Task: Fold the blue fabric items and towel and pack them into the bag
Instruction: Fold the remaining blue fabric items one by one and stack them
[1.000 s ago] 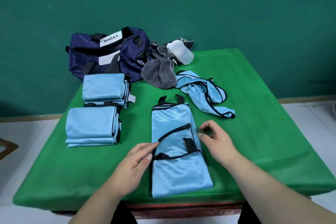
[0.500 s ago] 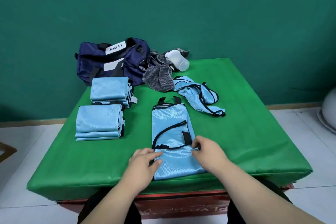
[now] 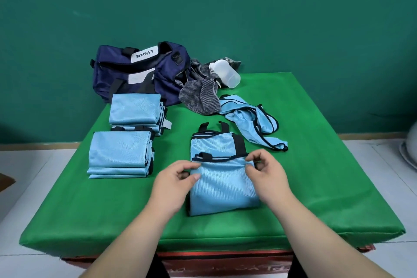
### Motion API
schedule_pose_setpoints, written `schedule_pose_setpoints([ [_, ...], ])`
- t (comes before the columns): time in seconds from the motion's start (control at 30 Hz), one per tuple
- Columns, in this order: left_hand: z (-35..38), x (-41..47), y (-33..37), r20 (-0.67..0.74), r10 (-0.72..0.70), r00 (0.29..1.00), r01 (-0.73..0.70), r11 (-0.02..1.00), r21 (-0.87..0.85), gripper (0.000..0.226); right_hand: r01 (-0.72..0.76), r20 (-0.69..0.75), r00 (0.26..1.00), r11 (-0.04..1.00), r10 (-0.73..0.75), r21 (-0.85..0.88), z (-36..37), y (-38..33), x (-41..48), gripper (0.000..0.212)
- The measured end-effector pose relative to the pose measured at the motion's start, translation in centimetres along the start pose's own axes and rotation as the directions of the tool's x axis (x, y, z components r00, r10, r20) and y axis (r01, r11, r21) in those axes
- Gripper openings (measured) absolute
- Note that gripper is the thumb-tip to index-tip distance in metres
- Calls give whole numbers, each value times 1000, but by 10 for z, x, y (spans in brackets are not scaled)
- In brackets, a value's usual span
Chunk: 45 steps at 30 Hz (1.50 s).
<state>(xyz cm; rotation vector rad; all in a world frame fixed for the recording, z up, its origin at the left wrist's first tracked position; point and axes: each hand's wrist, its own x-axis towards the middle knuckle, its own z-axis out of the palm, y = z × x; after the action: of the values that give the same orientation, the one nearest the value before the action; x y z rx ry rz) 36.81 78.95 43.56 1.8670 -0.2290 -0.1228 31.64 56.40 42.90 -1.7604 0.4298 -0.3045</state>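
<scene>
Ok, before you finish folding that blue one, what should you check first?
1. Left hand pinching the folded-over edge of the shiny light-blue mesh vest: ok.
2. Right hand pinching the same edge's other corner: ok.
3. Folded edge straight across: ok.
4. Two folded light-blue stacks tidy: ok.
5. Crumpled blue vest and grey striped towel folded: not ok.
6. Navy duffel bag open enough to pack: cannot tell.

Both hands pinched the near flap of a light-blue mesh vest [image 3: 223, 185]: left hand [image 3: 174, 184], right hand [image 3: 267, 176]. It lay on the green table [image 3: 316, 165], the flap doubled over its far half.
</scene>
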Motion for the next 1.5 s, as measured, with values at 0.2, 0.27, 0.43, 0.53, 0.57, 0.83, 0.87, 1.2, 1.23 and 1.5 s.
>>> schedule_pose_setpoints([
  [0.2, 2, 67, 4, 8, 33, 999, -34, 994, 108, 41, 71, -24, 997, 994, -73, -83, 17, -7, 63, 34],
  [0.27, 7, 88, -4, 33, -1, 999, -3, 991, 132, 46, 76, -40, 996, 987, -83, -143, 25, -2, 85, 32],
  [0.43, 19, 123, -39, 93, 10, 996, -38, 952, 302, 62, 101, 70, 994, 903, -79, -417, 42, 24, 118, 40],
  [0.53, 23, 125, -55, 92, 9, 996, -38, 945, 324, 61, 149, 122, 987, 877, -104, -457, 44, 40, 121, 44],
  [0.57, 24, 125, -58, 89, 24, 996, -53, 938, 343, 62, 156, 117, 986, 877, -115, -454, 45, 43, 121, 45],
  [0.83, 24, 130, -65, 78, 23, 997, -50, 927, 372, 69, 192, 140, 981, 822, -138, -537, 47, 52, 128, 55],
  [0.87, 24, 130, -65, 88, 24, 996, -57, 920, 388, 70, 196, 148, 980, 812, -136, -550, 47, 52, 128, 57],
  [1.2, 29, 155, -55, 85, 163, 983, -183, 828, 530, 29, 221, 152, 975, 763, -161, -607, 50, 48, 126, 58],
  [1.23, 30, 160, -55, 67, 191, 979, -196, 812, 550, 25, 223, 152, 975, 763, -163, -607, 50, 48, 126, 58],
  [1.5, 31, 173, -58, 107, 248, 963, -264, 777, 571, 21, 245, 170, 969, 743, -177, -623, 51, 49, 125, 55],
])
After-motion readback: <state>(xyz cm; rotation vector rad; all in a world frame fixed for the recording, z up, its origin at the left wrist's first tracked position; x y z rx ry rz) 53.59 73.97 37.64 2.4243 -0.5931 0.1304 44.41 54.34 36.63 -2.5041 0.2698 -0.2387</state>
